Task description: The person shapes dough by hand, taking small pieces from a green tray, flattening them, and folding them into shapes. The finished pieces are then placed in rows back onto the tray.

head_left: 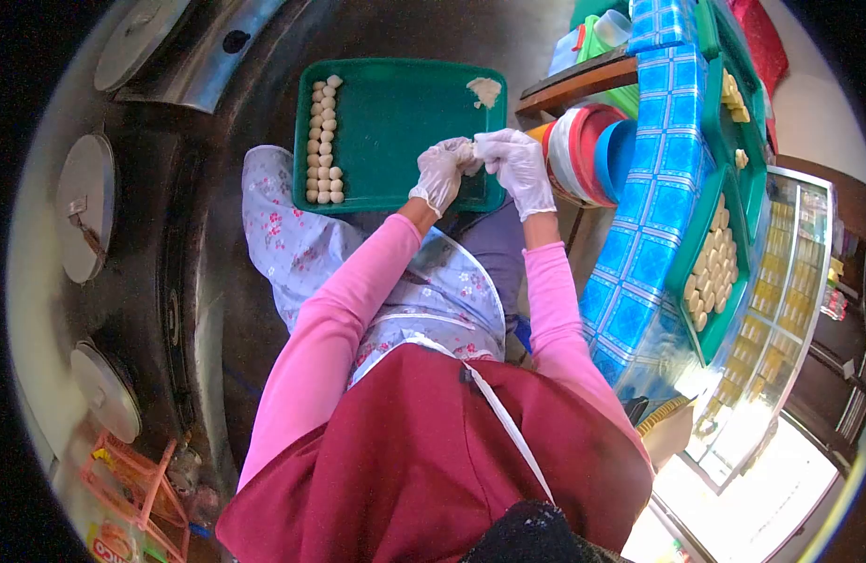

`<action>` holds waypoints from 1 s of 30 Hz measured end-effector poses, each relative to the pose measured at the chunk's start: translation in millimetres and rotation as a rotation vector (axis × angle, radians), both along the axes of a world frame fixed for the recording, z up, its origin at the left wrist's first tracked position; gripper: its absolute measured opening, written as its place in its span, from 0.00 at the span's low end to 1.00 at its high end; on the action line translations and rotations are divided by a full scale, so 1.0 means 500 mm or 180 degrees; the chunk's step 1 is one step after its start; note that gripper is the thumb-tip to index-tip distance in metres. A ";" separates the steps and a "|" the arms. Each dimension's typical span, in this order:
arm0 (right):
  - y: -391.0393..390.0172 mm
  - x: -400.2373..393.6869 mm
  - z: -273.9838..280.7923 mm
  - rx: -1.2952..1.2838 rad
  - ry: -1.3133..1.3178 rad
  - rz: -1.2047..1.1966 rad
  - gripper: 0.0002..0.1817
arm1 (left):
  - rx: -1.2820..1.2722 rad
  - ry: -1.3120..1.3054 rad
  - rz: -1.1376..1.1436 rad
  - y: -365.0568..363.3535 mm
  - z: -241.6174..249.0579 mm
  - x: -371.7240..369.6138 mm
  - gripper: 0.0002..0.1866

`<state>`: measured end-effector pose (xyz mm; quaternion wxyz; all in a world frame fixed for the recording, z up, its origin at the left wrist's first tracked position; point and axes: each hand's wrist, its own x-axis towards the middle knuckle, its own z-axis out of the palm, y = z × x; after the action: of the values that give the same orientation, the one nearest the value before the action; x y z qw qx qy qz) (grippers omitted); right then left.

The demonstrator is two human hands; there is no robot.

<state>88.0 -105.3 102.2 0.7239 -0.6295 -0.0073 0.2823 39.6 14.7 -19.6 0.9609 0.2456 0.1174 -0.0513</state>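
My left hand (439, 174) and my right hand (515, 167), both in thin white gloves, meet over the near right part of a green tray (395, 68). Their fingertips are pinched together around a small pale piece of dough, mostly hidden by the gloves. Small round dough balls (325, 136) stand in rows along the tray's left side. Near its far right corner lies a flattened, ragged lump of dough (485, 91). The tray rests at my lap, over a flowered apron (283, 197).
To the right runs a table with a blue checked cloth (639, 235), bearing green trays of pale pieces (712, 267). Red and blue round tubs (592, 150) stand beside it. A glass display case (780, 281) is farther right. Round metal lids (85, 206) line the left.
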 end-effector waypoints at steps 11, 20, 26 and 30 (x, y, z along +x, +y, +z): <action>-0.001 0.016 -0.028 -0.2543 -0.2128 0.0427 0.13 | -0.0676 0.0584 0.0587 0.097 0.106 -0.083 0.16; 0.043 -0.002 -0.063 -0.3561 -0.3843 0.0891 0.06 | -0.0843 0.0704 0.0476 0.003 0.024 -0.032 0.11; 0.025 0.031 -0.116 -0.3611 -0.4132 0.1154 0.04 | -0.0271 0.0441 0.0235 -0.013 -0.002 -0.028 0.11; 0.027 0.002 0.032 -0.0956 -0.0292 0.0158 0.05 | -0.0241 0.0487 0.0403 -0.017 0.029 -0.025 0.13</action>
<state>89.0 -91.8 118.2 0.6133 -0.7425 -0.0136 0.2690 27.1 6.2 -5.2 0.9590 0.1966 0.2036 -0.0135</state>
